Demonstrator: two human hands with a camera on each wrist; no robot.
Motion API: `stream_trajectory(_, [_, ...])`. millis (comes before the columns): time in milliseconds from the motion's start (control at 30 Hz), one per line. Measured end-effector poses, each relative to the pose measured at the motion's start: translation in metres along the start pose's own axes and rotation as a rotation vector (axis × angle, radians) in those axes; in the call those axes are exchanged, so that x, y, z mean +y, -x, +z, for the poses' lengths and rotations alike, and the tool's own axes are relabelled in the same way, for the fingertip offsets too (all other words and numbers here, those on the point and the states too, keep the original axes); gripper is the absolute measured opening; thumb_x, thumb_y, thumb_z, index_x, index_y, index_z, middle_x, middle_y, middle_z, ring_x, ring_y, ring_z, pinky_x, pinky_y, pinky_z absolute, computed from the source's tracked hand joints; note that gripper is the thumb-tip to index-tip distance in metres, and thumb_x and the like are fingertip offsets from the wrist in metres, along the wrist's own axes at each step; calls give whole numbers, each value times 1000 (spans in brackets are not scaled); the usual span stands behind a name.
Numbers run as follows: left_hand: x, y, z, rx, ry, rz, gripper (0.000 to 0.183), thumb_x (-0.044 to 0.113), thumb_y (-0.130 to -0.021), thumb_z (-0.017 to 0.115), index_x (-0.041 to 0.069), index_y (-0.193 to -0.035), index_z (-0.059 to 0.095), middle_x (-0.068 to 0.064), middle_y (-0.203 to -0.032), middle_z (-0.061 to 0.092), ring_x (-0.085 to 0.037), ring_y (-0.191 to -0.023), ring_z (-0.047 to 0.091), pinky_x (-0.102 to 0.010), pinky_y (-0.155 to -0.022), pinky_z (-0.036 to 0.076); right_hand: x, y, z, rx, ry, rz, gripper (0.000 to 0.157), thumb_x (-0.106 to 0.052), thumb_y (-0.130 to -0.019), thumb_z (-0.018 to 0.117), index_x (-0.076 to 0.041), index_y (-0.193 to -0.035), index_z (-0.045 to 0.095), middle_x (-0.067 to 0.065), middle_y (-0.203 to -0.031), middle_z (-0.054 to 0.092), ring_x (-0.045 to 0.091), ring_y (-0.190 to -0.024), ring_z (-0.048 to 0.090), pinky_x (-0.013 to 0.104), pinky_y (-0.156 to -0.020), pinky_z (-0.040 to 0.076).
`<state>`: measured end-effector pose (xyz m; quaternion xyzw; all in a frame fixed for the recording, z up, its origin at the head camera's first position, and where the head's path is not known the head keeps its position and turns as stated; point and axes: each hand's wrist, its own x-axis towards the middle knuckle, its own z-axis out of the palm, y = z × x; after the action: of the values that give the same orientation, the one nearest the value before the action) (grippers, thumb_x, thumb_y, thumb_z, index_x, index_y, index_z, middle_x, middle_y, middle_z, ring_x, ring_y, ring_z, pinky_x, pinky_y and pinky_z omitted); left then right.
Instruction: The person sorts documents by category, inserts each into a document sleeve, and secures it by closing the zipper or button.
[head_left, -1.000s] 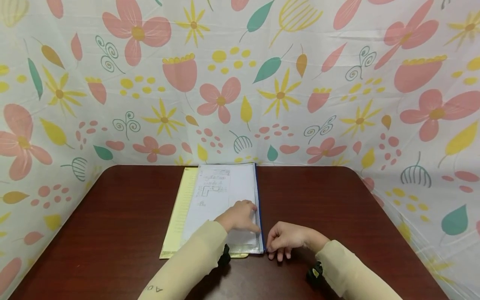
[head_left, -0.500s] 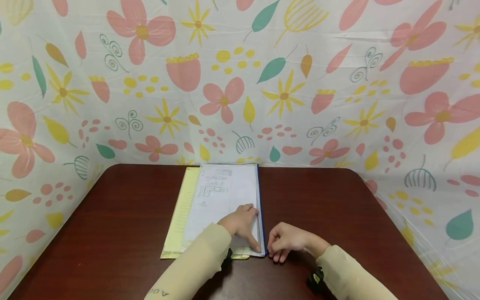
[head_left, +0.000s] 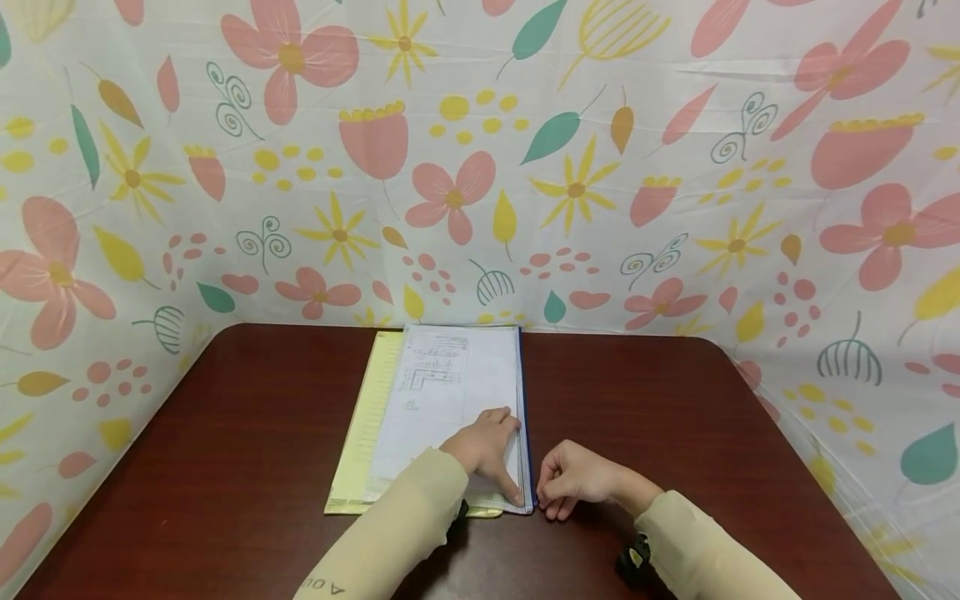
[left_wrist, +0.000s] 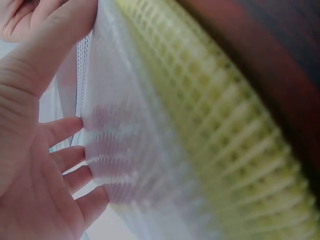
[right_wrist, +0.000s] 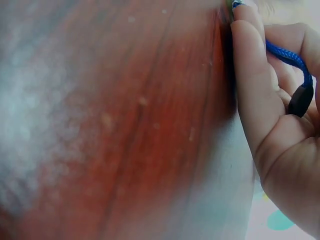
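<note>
A clear mesh zip pouch point(head_left: 491, 358) with a blue right edge lies flat, a white sheet with a printed diagram showing in it. My left hand point(head_left: 483, 450) rests on its near right part, fingers and thumb spread; in the left wrist view the fingertips point(left_wrist: 95, 200) touch the mesh. Beside the pouch's near right corner, my right hand point(head_left: 581, 475) pinches a zip pull, its blue cord point(right_wrist: 290, 56) and black end point(right_wrist: 300, 101) showing in the right wrist view. The zip slider itself is mostly hidden by the fingers.
Under the clear pouch lies a yellow mesh pouch point(head_left: 352, 467), sticking out at its left and near edges. Both are on a dark red-brown wooden table point(head_left: 247, 433). A flower-patterned curtain point(head_left: 480, 167) hangs behind and at the sides.
The left thumb has moved nearer to the pouch's near right corner, with the hand spread wider. The right hand's fingers have curled in slightly, staying beside that corner.
</note>
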<state>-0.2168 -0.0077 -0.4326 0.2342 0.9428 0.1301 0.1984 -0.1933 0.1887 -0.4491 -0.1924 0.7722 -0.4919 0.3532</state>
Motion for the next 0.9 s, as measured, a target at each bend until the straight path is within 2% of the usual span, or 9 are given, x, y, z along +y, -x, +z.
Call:
stream_trajectory(433, [0,-2,3,7,-2,4,114,56,-54,86,16,-145,32,-5,-157,20,-21,-145,17,-35,-110,34,0,-4,-4,48,68,-23,12,0,-82,58,8,-79,67,14,-72,69,14,-58,66,35,-55,56])
stream_trajectory(900, [-1,-2,4,15,-12,8,113,57,-53,86,15,-143,34,-7,-156,20,-22,-144,18,-35,-111,33,-2,-11,-11,103,71,-33,12,-1,-83,59,9,-81,66,15,-73,69,17,-59,67,38,-56,57])
